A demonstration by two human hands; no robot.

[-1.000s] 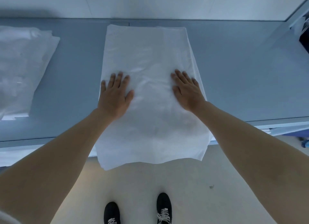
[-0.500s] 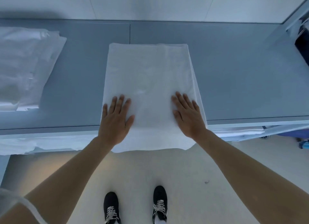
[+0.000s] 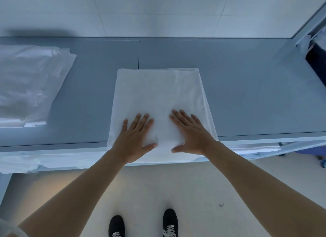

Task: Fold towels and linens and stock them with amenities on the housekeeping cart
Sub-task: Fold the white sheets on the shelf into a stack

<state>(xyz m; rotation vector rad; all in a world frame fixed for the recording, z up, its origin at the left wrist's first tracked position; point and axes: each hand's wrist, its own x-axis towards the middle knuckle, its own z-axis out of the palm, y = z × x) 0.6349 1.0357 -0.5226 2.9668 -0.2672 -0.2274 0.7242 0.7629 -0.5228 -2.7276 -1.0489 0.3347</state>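
Note:
A folded white linen (image 3: 158,93) lies flat on the grey table top (image 3: 247,88), its near edge hanging a little over the table's front edge. My left hand (image 3: 134,139) presses flat on its near left part, fingers straight and spread. On the near right part my right hand (image 3: 190,132) presses flat too, thumb pointing inward. A narrow strip of cloth shows between the two hands.
A stack of folded white linens (image 3: 30,84) sits at the table's left. More white cloth (image 3: 19,163) lies on a lower shelf below the front edge. A dark object (image 3: 317,63) stands at the far right. My black shoes (image 3: 142,224) are on the pale floor.
Both hands slid toward me along the linen and came closer together. The overhang past the front edge is shorter than before, and the view has drawn back from the table.

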